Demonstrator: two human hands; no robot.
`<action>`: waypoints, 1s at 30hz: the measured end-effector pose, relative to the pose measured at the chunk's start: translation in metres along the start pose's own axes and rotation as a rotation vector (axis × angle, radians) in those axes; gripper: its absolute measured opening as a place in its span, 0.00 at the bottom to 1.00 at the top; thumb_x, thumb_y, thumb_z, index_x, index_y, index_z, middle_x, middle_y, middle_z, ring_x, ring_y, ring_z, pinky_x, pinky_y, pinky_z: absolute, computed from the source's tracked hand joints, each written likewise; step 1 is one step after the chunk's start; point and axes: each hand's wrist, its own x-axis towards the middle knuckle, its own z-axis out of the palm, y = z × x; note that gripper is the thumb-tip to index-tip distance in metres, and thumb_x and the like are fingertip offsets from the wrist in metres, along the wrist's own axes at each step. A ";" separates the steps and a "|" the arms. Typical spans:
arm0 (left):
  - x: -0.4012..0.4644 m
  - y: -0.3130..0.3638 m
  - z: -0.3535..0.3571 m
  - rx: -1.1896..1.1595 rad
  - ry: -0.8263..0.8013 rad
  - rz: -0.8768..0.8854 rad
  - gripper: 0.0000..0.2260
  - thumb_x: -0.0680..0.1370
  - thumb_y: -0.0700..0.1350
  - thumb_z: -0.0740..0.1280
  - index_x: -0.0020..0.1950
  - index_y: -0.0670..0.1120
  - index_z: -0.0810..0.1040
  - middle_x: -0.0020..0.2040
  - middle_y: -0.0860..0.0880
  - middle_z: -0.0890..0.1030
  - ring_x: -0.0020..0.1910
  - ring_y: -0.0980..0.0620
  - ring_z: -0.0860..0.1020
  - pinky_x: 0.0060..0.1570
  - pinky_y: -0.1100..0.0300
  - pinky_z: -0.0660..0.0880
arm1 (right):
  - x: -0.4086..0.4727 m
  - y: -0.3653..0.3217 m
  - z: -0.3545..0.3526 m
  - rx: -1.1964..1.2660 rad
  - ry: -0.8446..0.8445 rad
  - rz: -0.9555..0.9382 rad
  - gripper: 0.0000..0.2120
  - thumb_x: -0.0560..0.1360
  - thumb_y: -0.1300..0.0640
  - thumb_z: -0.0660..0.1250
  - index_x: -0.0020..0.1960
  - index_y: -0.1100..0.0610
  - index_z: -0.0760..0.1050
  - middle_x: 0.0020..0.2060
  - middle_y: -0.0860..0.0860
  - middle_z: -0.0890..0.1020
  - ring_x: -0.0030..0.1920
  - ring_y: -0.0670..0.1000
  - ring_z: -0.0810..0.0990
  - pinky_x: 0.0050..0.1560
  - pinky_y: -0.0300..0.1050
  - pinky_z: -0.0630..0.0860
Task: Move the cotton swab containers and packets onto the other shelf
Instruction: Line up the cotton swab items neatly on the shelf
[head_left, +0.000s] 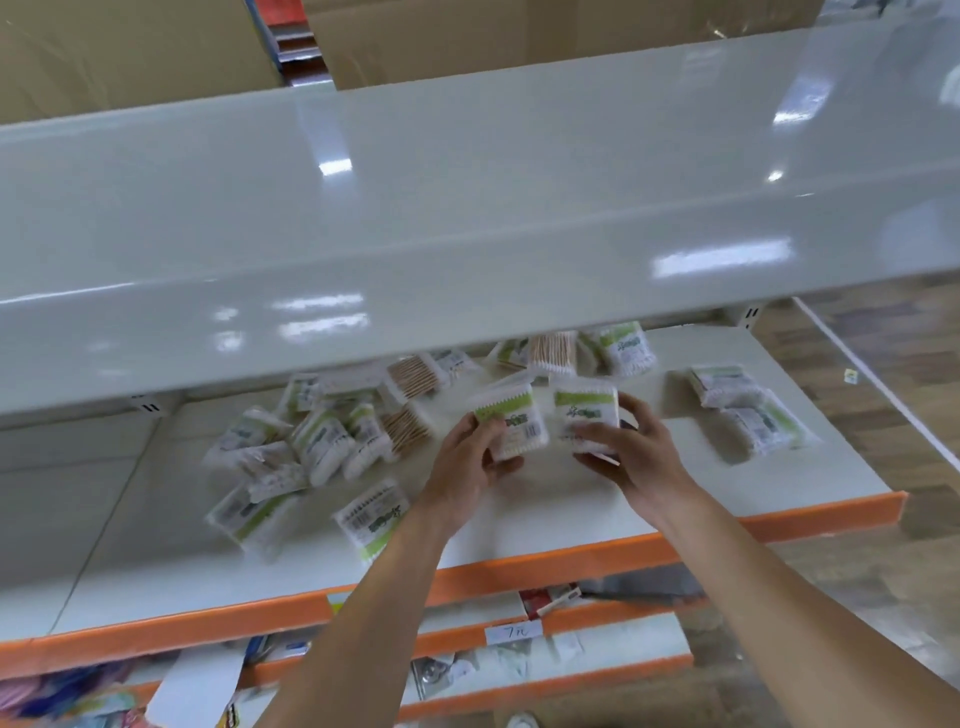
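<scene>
Closest to the camera, bottom of the frame, there are lower shelves with orange edges holding mixed stuff I can't make out, plus a handwritten price tag (508, 632).

Moving up to the middle: both forearms reach in over the orange-edged shelf (597, 558). The left hand (470, 467) has its fingers curled round a clear cotton swab container (511, 423) with a green label, thumb on the front face. The right hand (631, 452) is wrapped round a second container (586, 415) the same way, fingers clamped on its side. The two boxes sit just beside each other, lifted off the shelf or barely on it; too blurry to say. My guess is one per hand so two go up in a single trip.

Contents: both tubs look packed with white-tipped swabs standing on end.

Left of centre there's a loose pile of packets (306, 441) lying every which way, a few showing wooden sticks through the plastic. Two more packets (748, 405) lie apart at centre right, and some containers (587, 351) sit further back, half hidden.

Farthest, filling the upper half, is the glossy grey upper shelf (467, 218), which I take to be the destination. Behind it, cardboard boxes (519, 36). So the job looks barely started.
</scene>
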 end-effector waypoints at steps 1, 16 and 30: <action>-0.002 0.001 -0.001 0.007 0.007 0.000 0.08 0.80 0.38 0.65 0.57 0.42 0.78 0.50 0.44 0.84 0.47 0.50 0.84 0.44 0.54 0.81 | -0.001 0.001 0.002 -0.002 -0.016 0.006 0.29 0.67 0.68 0.78 0.64 0.54 0.75 0.51 0.58 0.86 0.52 0.58 0.86 0.46 0.49 0.83; -0.054 0.020 -0.019 0.084 0.268 0.094 0.03 0.77 0.37 0.71 0.49 0.43 0.79 0.49 0.43 0.81 0.49 0.47 0.79 0.52 0.51 0.79 | -0.002 0.001 0.038 -0.272 -0.144 0.052 0.14 0.72 0.62 0.76 0.56 0.58 0.81 0.51 0.54 0.87 0.55 0.56 0.84 0.61 0.56 0.80; -0.136 0.038 -0.067 0.147 0.572 0.319 0.16 0.72 0.40 0.77 0.58 0.41 0.80 0.53 0.43 0.85 0.53 0.44 0.84 0.50 0.55 0.82 | -0.023 0.022 0.111 -0.242 -0.439 0.168 0.05 0.77 0.64 0.68 0.52 0.60 0.80 0.48 0.56 0.85 0.50 0.53 0.84 0.48 0.50 0.84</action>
